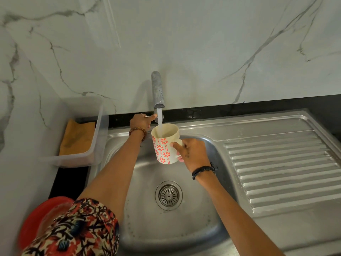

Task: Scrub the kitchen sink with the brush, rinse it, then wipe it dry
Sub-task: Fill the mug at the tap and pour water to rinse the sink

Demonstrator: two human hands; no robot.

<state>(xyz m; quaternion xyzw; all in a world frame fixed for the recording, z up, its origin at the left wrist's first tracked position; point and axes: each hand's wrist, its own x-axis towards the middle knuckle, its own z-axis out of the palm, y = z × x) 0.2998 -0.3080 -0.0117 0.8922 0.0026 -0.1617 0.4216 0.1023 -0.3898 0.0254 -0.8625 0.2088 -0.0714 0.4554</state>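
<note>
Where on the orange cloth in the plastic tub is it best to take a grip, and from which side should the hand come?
Probably its near edge, from above. The orange cloth lies flat in the clear tub, whose walls block a sideways reach, while the open top leaves it exposed for a pinch.

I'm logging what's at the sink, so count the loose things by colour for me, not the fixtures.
Red or red-patterned: 2, the mug under the tap, and the red tub at lower left.
Orange: 1, the cloth.
Clear: 1, the plastic bin holding that cloth.
Total: 4
</note>
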